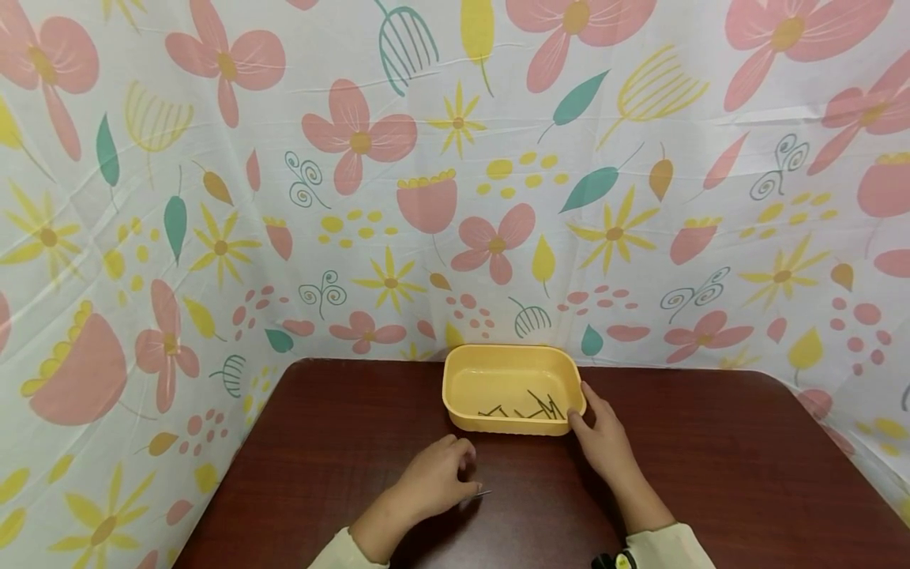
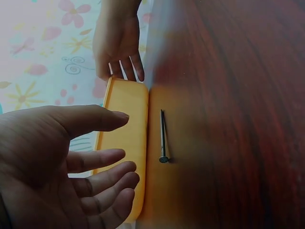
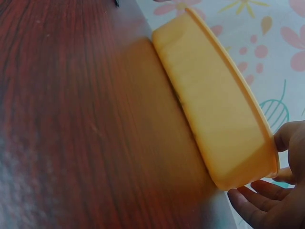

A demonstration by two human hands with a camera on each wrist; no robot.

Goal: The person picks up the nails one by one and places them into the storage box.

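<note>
A yellow plastic tub (image 1: 462, 423) stands at the back of the table with several nails (image 1: 547, 407) lying in its near right part. My right hand (image 1: 604, 438) holds the tub's right end, thumb at the near corner of the rim and fingers along the end wall. In front of the tub, my left hand (image 1: 437, 478) hovers low over the table, fingers loosely bent and holding nothing. A single steel nail (image 2: 163, 138) lies on the wood just beyond the left fingertips in the left wrist view; from the head its end shows beside the thumb.
The dark reddish-brown table (image 1: 746, 458) has rounded back corners. A white cloth (image 1: 455, 316) with a flower print hangs right behind the tub and along the left side.
</note>
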